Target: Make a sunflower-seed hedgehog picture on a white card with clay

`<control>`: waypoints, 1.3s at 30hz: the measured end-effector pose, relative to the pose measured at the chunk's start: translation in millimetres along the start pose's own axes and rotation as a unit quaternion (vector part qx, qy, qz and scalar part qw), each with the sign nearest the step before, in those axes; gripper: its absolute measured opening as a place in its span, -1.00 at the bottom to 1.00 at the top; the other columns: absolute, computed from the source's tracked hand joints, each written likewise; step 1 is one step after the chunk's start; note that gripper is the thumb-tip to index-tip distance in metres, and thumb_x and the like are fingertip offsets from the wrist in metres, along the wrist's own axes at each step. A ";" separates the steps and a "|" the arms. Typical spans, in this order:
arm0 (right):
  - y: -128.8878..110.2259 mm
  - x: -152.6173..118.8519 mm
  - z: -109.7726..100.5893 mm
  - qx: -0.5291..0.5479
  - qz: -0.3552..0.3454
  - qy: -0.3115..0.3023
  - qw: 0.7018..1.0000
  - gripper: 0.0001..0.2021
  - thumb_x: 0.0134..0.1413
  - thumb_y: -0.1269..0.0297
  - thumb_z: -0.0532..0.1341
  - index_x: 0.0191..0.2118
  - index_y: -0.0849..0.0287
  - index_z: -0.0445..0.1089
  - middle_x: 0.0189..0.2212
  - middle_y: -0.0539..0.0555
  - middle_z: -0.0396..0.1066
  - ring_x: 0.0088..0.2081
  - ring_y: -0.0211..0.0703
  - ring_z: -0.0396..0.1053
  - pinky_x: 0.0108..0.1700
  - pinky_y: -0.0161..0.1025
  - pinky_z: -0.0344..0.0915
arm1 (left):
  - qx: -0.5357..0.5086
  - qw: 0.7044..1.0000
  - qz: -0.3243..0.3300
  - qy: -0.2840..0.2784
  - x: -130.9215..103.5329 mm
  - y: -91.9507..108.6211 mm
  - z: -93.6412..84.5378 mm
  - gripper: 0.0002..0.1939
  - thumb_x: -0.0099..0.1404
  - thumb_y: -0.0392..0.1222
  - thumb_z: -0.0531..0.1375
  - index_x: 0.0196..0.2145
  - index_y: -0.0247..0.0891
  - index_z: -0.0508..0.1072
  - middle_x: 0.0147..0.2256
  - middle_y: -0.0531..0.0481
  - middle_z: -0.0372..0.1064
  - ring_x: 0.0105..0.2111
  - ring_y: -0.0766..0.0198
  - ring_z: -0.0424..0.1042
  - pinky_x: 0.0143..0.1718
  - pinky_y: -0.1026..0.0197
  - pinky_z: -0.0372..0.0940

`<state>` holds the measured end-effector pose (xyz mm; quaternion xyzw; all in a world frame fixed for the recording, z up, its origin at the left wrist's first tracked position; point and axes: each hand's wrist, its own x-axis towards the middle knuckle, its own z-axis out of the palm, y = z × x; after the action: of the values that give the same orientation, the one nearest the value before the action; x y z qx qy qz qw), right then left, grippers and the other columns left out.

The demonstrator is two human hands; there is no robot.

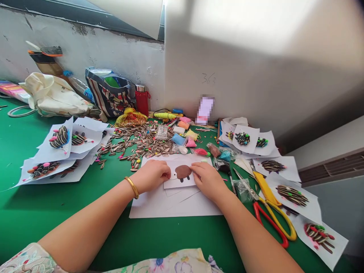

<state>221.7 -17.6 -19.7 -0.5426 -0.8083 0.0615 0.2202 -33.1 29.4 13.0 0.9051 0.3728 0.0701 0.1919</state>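
A small white card [173, 184] bears a flat brown hedgehog-like shape [183, 172] with two dark feet. It lies on larger white sheets [153, 206]. My left hand [152, 175], below a gold bangle [132, 187], has its fingers curled at the card's left edge; whether they pinch it is hidden. On the right side of the card rests my right hand [209, 180], its fingers spread and fingertips beside the brown shape. Behind both hands is a loose heap of striped sunflower seeds [142, 138].
Finished seed pictures [58, 168] lie stacked at the left, others [290, 193] at the right. Yellow-handled scissors [280, 218], red-handled scissors [270, 223] and a yellow cutter [265, 187] lie right of my right hand. Colored clay packets [178, 139], a red bottle [142, 100] and bags [109, 91] stand behind.
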 end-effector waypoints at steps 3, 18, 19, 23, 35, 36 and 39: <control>0.8 -0.3 0.9 0.001 -0.003 -0.001 1.000 -0.70 0.21 0.45 0.12 -0.02 0.13 0.49 0.01 0.12 0.47 0.03 -0.04 0.38 0.12 -0.06 0.34 | -0.008 1.000 0.002 0.001 0.1 1.2 -1.5 -0.82 0.21 -0.36 0.19 -0.35 -0.16 0.58 -0.32 0.06 0.50 -0.29 0.25 0.45 -0.21 0.22 0.23; 1.9 -0.1 2.3 0.003 -0.001 -0.001 1.000 -0.69 0.21 0.46 0.11 -0.02 0.11 0.50 0.00 0.12 0.48 0.03 -0.03 0.38 0.13 -0.04 0.33 | -0.004 1.000 -0.003 0.013 1.7 1.4 -1.2 -0.86 0.21 -0.33 0.21 -0.36 -0.17 0.57 -0.34 0.03 0.49 -0.31 0.23 0.43 -0.26 0.23 0.19; 2.2 -0.1 2.7 0.003 -0.001 0.000 1.000 -0.69 0.20 0.46 0.11 -0.02 0.12 0.50 0.00 0.12 0.48 0.03 -0.03 0.38 0.13 -0.04 0.33 | -0.004 1.000 -0.004 0.015 2.2 1.9 -0.4 -0.87 0.21 -0.33 0.21 -0.37 -0.16 0.56 -0.34 0.04 0.49 -0.31 0.23 0.43 -0.25 0.23 0.18; 2.7 -0.4 3.4 0.001 -0.002 0.003 1.000 -0.70 0.21 0.45 0.12 -0.02 0.12 0.49 0.00 0.12 0.48 0.03 -0.04 0.38 0.12 -0.05 0.33 | 0.001 1.000 -0.005 0.018 3.4 2.6 3.1 -0.88 0.22 -0.32 0.22 -0.39 -0.15 0.56 -0.35 0.05 0.48 -0.31 0.24 0.43 -0.23 0.22 0.17; 1.7 -0.3 1.2 0.004 -0.010 0.004 1.000 -0.69 0.20 0.47 0.12 -0.03 0.12 0.50 -0.01 0.12 0.48 0.02 -0.03 0.38 0.11 -0.04 0.34 | -0.001 0.999 -0.026 0.044 4.5 0.5 -1.2 -0.86 0.29 -0.26 0.17 -0.31 -0.21 0.55 -0.31 -0.02 0.49 -0.27 0.18 0.43 -0.19 0.18 0.24; 1.5 -0.1 0.8 0.004 -0.011 0.004 1.000 -0.69 0.20 0.47 0.11 -0.03 0.11 0.50 -0.01 0.12 0.48 0.02 -0.03 0.39 0.10 -0.05 0.34 | 0.004 0.998 -0.020 0.061 4.8 1.0 -0.3 -0.83 0.31 -0.28 0.15 -0.29 -0.21 0.56 -0.29 -0.04 0.48 -0.25 0.17 0.43 -0.17 0.16 0.25; 0.3 0.2 -1.3 -0.004 -0.010 0.004 1.000 -0.70 0.20 0.46 0.11 -0.03 0.11 0.49 0.00 0.12 0.48 0.01 -0.02 0.39 0.09 -0.03 0.33 | 0.014 0.994 0.020 0.103 5.5 2.8 4.8 -0.73 0.30 -0.39 0.09 -0.22 -0.19 0.57 -0.21 -0.07 0.47 -0.17 0.17 0.42 -0.11 0.15 0.26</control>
<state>222.4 -17.4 -18.6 -0.5357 -0.8129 0.0541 0.2221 -26.1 30.1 9.7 0.9030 0.3731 0.1616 0.1384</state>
